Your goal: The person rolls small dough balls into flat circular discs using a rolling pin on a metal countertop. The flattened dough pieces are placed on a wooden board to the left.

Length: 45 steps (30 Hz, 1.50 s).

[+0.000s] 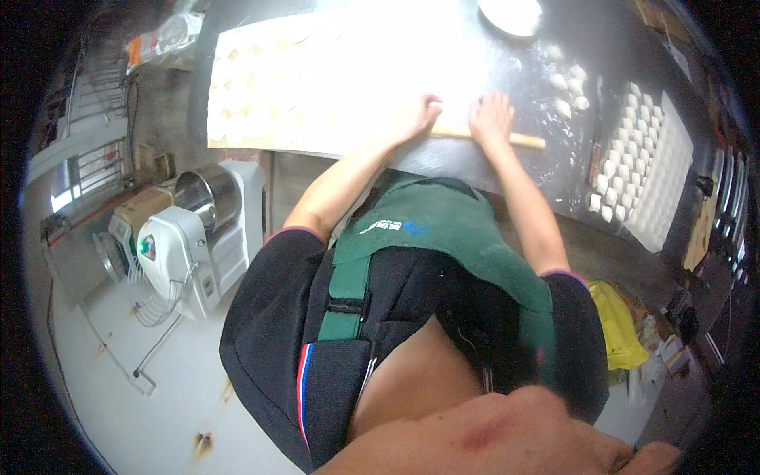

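On a floured metal worktop, a wooden rolling pin runs crosswise under my right hand. The palm lies over the pin and the fingers reach past it. My left hand is by the pin's left part, its fingers curled near a small white spot; glare hides whether it holds anything. Several small dough pieces lie to the right of my hands. To the left spreads a pale sheet or board with rows of thin, flat pieces, partly washed out by light.
A white bowl stands at the far edge. On the right, a white tray carries rows of white dough pieces. At left are a mixer, its steel bowl and a wire whisk. A yellow bag is at lower right.
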Each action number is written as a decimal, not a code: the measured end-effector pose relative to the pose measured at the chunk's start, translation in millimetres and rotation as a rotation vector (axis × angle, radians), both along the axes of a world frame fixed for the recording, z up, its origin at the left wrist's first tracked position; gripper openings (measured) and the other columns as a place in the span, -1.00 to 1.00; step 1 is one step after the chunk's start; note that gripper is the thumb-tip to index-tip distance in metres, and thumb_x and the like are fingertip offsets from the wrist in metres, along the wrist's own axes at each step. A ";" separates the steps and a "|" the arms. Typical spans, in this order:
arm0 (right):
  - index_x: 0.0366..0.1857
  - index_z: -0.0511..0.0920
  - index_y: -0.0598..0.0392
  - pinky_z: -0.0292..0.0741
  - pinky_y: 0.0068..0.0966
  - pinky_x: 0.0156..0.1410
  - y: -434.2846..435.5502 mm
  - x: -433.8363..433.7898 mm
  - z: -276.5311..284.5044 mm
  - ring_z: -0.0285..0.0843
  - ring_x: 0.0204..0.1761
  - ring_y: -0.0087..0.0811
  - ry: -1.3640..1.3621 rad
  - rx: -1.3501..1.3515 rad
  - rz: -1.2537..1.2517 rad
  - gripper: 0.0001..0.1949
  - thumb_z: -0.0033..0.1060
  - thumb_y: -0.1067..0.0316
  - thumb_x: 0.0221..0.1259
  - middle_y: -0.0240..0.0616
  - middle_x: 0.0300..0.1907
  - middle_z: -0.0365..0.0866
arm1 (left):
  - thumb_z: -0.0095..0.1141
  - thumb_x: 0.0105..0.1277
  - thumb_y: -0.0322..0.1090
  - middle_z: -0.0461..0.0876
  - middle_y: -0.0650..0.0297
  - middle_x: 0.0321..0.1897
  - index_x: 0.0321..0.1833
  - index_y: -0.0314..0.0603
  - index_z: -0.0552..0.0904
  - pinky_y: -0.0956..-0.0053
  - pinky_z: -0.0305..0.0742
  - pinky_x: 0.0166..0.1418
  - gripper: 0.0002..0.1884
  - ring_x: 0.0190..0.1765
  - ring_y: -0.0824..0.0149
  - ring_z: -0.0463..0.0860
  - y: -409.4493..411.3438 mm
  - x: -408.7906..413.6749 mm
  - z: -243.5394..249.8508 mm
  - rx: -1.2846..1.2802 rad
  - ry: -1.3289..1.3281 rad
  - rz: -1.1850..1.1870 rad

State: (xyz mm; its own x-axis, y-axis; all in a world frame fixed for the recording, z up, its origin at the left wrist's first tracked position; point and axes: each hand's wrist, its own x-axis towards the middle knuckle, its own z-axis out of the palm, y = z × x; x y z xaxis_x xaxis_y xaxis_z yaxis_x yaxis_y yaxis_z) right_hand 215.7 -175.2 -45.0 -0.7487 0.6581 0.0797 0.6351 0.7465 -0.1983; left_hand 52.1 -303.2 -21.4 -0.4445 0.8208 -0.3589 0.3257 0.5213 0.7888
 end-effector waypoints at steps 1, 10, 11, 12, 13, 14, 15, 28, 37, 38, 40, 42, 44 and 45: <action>-0.12 0.56 0.10 0.35 -0.07 0.10 9.3 -11.0 2.0 0.45 0.03 -0.07 0.035 -0.012 0.017 -0.72 0.09 0.13 0.30 -0.06 -0.10 0.51 | 0.16 0.38 -0.13 0.74 0.18 -0.38 0.03 -0.25 0.71 0.38 0.58 -0.06 -0.66 -0.22 0.36 0.70 4.5 -3.6 15.1 -0.084 0.066 -0.111; -0.20 0.53 0.10 0.35 -0.05 0.07 -10.3 -1.6 -3.6 0.45 0.01 -0.03 0.074 -0.016 -0.014 -0.73 0.07 0.09 0.36 -0.06 -0.13 0.53 | 0.12 0.38 -0.23 0.75 -0.05 -0.09 0.09 -0.26 0.70 0.20 0.54 0.22 -0.67 0.01 0.05 0.72 -8.7 15.8 19.6 0.007 -0.139 0.120; -0.21 0.53 0.10 0.34 -0.04 0.07 1.3 -15.7 1.2 0.44 0.00 -0.02 0.145 -0.019 -0.053 -0.73 0.05 0.09 0.37 -0.07 -0.13 0.53 | 0.12 0.38 -0.24 0.75 -0.05 -0.08 0.10 -0.27 0.70 0.20 0.54 0.22 -0.66 0.02 0.04 0.72 -6.5 15.0 20.6 0.014 -0.086 0.080; -0.21 0.53 0.08 0.33 -0.08 0.09 -8.8 -6.9 4.2 0.44 -0.01 -0.03 0.091 -0.058 0.015 -0.76 0.09 0.11 0.34 -0.09 -0.14 0.51 | 0.12 0.38 -0.24 0.75 -0.06 -0.07 0.11 -0.27 0.69 0.21 0.54 0.23 -0.66 0.03 0.04 0.72 -8.6 11.2 22.1 0.013 -0.027 0.045; -0.20 0.53 0.05 0.32 -0.10 0.11 -23.8 12.6 5.9 0.44 -0.01 -0.07 0.097 -0.072 0.097 -0.75 0.14 0.08 0.32 -0.13 -0.15 0.51 | 0.11 0.38 -0.25 0.74 -0.07 -0.06 0.12 -0.27 0.68 0.21 0.54 0.23 -0.66 0.03 0.03 0.72 -9.8 7.4 22.6 0.014 0.030 0.009; -0.20 0.52 0.02 0.32 -0.13 0.12 -42.2 39.4 6.4 0.43 -0.02 -0.12 0.096 -0.086 0.182 -0.74 0.18 0.06 0.31 -0.17 -0.15 0.51 | 0.11 0.45 -0.27 0.74 0.14 -0.22 0.12 -0.27 0.68 0.46 0.57 0.05 -0.70 -0.15 0.37 0.67 -18.6 10.3 9.0 0.050 0.082 0.071; -0.17 0.53 0.02 0.29 -0.12 0.18 -59.0 65.4 4.7 0.41 0.00 -0.12 0.099 -0.129 0.202 -0.72 0.19 0.04 0.29 -0.18 -0.14 0.48 | 0.12 0.44 -0.29 0.73 0.16 -0.21 0.13 -0.27 0.67 0.47 0.57 0.05 -0.70 -0.14 0.38 0.66 -27.7 14.1 -1.3 0.040 -0.020 0.171; -0.15 0.55 0.14 0.31 -0.09 0.15 -23.5 12.8 6.0 0.41 0.03 -0.04 -0.061 -0.132 0.235 -0.62 0.20 -0.01 0.26 -0.03 -0.10 0.50 | 0.15 0.37 -0.32 0.72 0.08 -0.12 0.19 -0.27 0.63 0.36 0.56 0.12 -0.64 -0.05 0.23 0.68 -25.4 17.0 -24.4 0.086 -0.019 0.153; -0.13 0.54 0.04 0.30 -0.14 0.17 -47.9 60.7 7.1 0.41 0.04 -0.15 0.139 -0.071 0.337 -0.58 0.40 -0.02 0.10 -0.18 -0.11 0.48 | 0.12 0.38 -0.32 0.74 -0.04 -0.12 0.09 -0.32 0.67 0.28 0.58 0.17 -0.70 -0.02 0.12 0.73 -28.3 7.2 14.8 0.083 -0.129 0.204; -0.08 0.53 0.04 0.30 -0.17 0.19 -56.0 75.1 9.3 0.41 0.06 -0.16 0.190 -0.037 0.383 -0.53 0.45 -0.01 0.04 -0.20 -0.10 0.48 | 0.11 0.41 -0.31 0.74 -0.03 -0.13 0.08 -0.35 0.68 0.30 0.58 0.16 -0.70 -0.02 0.18 0.72 -32.3 6.5 9.9 0.068 -0.130 0.249; -0.07 0.53 0.04 0.30 -0.16 0.18 -51.1 86.1 7.0 0.41 0.04 -0.17 0.170 -0.095 0.418 -0.53 0.47 0.00 0.04 -0.21 -0.10 0.48 | 0.12 0.44 -0.25 0.76 0.09 -0.07 0.15 -0.27 0.66 0.38 0.56 0.18 -0.67 0.03 0.29 0.71 -33.1 -0.6 8.5 0.018 -0.127 0.215; -0.07 0.53 0.03 0.31 -0.16 0.15 -44.5 75.1 14.7 0.43 0.00 -0.15 0.160 -0.174 0.425 -0.58 0.42 0.04 0.11 -0.21 -0.12 0.49 | 0.12 0.47 -0.21 0.77 0.15 -0.05 0.18 -0.25 0.65 0.43 0.55 0.20 -0.66 0.05 0.33 0.71 -30.5 -6.1 -5.0 0.002 -0.138 0.210; -0.09 0.53 0.04 0.33 -0.16 0.14 -44.1 39.0 18.3 0.44 -0.03 -0.13 0.076 -0.187 0.343 -0.61 0.39 0.05 0.13 -0.19 -0.13 0.49 | 0.09 0.48 -0.20 0.77 0.15 -0.05 0.18 -0.27 0.64 0.43 0.55 0.21 -0.65 0.05 0.31 0.72 -26.5 -13.5 -30.3 0.023 -0.153 0.226; -0.09 0.53 0.04 0.33 -0.16 0.14 -38.1 26.7 16.7 0.44 -0.04 -0.12 0.027 -0.191 0.289 -0.62 0.38 0.06 0.15 -0.18 -0.13 0.50 | 0.07 0.48 -0.20 0.78 0.14 -0.06 0.17 -0.28 0.64 0.42 0.55 0.21 -0.65 0.04 0.30 0.72 -20.1 -12.2 -26.2 0.004 -0.111 0.176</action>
